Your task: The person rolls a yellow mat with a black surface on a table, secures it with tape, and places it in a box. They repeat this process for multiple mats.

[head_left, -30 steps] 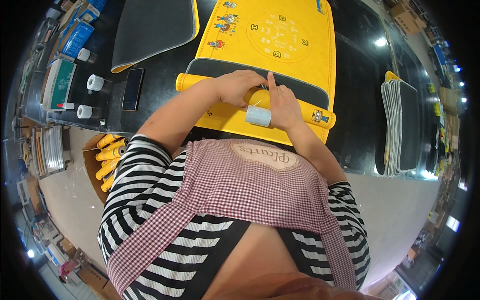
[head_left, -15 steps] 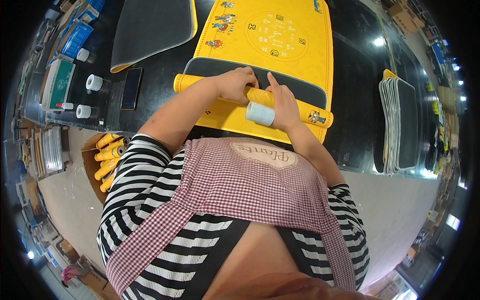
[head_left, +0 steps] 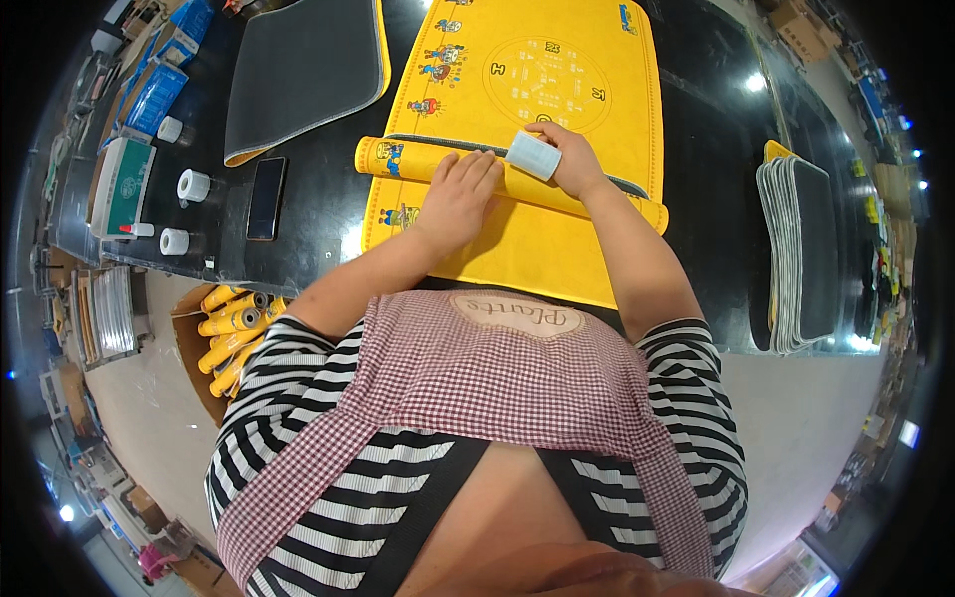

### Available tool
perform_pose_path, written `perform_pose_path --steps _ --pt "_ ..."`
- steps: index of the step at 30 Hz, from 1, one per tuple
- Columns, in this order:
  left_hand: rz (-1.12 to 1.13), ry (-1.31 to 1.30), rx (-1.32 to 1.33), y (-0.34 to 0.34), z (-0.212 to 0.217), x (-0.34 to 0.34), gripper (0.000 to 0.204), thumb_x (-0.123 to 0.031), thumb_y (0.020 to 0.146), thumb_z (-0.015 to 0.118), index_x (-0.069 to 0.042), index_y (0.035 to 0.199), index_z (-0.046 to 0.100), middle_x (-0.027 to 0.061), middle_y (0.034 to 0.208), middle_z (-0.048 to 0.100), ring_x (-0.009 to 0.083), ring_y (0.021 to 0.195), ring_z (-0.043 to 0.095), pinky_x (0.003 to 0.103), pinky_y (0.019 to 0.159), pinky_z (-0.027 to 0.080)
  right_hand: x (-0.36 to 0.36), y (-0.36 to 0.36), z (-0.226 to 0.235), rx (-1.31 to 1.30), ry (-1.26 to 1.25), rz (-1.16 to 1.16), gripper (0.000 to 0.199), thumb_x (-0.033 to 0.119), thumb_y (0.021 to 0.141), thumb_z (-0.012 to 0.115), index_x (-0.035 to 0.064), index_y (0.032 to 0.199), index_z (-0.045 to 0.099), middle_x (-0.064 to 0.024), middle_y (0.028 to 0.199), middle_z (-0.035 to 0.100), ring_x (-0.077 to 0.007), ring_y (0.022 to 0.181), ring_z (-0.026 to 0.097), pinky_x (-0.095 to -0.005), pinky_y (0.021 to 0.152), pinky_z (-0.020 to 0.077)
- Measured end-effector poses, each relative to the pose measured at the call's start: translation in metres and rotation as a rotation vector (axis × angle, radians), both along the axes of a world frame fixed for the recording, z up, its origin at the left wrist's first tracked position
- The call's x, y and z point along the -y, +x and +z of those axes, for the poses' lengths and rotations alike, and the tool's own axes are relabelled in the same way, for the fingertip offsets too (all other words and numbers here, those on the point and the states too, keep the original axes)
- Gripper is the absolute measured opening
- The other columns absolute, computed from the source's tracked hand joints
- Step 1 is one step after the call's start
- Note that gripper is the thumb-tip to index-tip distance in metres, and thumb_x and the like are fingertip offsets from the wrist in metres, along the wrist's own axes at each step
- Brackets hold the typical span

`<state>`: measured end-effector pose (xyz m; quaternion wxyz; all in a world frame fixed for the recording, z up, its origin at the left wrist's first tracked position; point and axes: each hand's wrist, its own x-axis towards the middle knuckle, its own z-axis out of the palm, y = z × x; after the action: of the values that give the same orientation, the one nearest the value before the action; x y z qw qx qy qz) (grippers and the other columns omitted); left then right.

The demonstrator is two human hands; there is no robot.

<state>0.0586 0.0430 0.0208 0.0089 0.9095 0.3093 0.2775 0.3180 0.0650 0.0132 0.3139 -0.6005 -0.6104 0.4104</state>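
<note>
A rolled yellow printed mat point(head_left: 386, 159) lies crosswise on a flat yellow mat point(head_left: 542, 261). My left hand point(head_left: 460, 197) rests on the roll with its fingers stretched out over it. My right hand point(head_left: 575, 164) grips a small pale tape-like roll point(head_left: 534, 155), held at the rolled mat's far side; some of its fingers are hidden. A thin strip of dark backing point(head_left: 629, 186) shows just beyond the rolled mat. Farther off lies another yellow mat point(head_left: 622, 99) with cartoon figures and a printed circle.
Left on the black table point(head_left: 318, 209) are a phone point(head_left: 266, 199), several white rolls point(head_left: 193, 185), a green-and-white box point(head_left: 123, 187) and a dark mat point(head_left: 306, 85). A mat stack point(head_left: 796, 249) lies right. Below, a carton point(head_left: 191, 348) holds yellow rolls point(head_left: 231, 323).
The rolled mat has turned away from me, covering most of the dark backing. My left hand has flattened onto it. My right hand has carried the tape-like roll to its far side.
</note>
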Motion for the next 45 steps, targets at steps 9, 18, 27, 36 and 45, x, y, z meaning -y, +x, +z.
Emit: perform_pose_path --steps 9,18,27,36,45 --pt "0.064 -0.314 -0.377 0.041 0.014 -0.079 0.063 -0.034 0.082 0.078 -0.007 0.135 0.058 0.0119 0.128 0.062 0.0305 0.124 0.058 0.047 0.109 0.039 0.063 -0.025 0.013 0.283 0.779 0.149 0.034 0.022 0.093 0.071 0.0092 0.124 0.072 -0.0133 0.124 0.074 -0.034 0.118 0.069 -0.0475 0.103 0.0534" --pt "-0.003 -0.165 -0.273 0.061 0.017 -0.124 0.061 -0.038 0.081 0.082 -0.01 0.131 0.061 0.012 0.126 0.061 0.0316 0.125 0.056 0.045 0.108 0.038 -0.045 0.001 0.011 0.222 0.361 -0.073 0.038 0.03 0.096 0.065 0.0102 0.128 0.071 -0.0183 0.121 0.072 -0.037 0.109 0.069 -0.0439 0.094 0.0544" --pt "-0.091 -0.01 -0.227 0.061 -0.001 -0.169 0.059 -0.035 0.092 0.073 -0.01 0.141 0.052 0.0135 0.129 0.061 0.0331 0.123 0.057 0.049 0.109 0.037 -0.133 0.042 0.012 -0.004 0.093 -0.218 0.031 0.023 0.093 0.068 0.0058 0.117 0.075 -0.017 0.102 0.076 -0.03 0.091 0.071 -0.0374 0.079 0.0548" --pt "-0.163 -0.153 -0.242 0.024 0.007 -0.055 0.059 -0.031 0.085 0.076 -0.007 0.136 0.058 0.0118 0.119 0.065 0.0334 0.113 0.062 0.048 0.1 0.044 0.051 0.001 0.005 0.22 0.509 0.079 0.041 0.022 0.091 0.073 0.0065 0.129 0.071 -0.0149 0.132 0.071 -0.0324 0.121 0.068 -0.0412 0.107 0.0525" --pt "-0.124 -0.388 -0.308 0.017 0.022 -0.053 0.057 -0.038 0.082 0.079 -0.008 0.128 0.064 0.0105 0.109 0.067 0.036 0.105 0.065 0.05 0.091 0.05 0.125 -0.028 0.009 0.412 0.711 0.19 0.048 0.022 0.092 0.07 0.0023 0.136 0.065 -0.0181 0.141 0.065 -0.0361 0.135 0.06 -0.0511 0.118 0.0425"
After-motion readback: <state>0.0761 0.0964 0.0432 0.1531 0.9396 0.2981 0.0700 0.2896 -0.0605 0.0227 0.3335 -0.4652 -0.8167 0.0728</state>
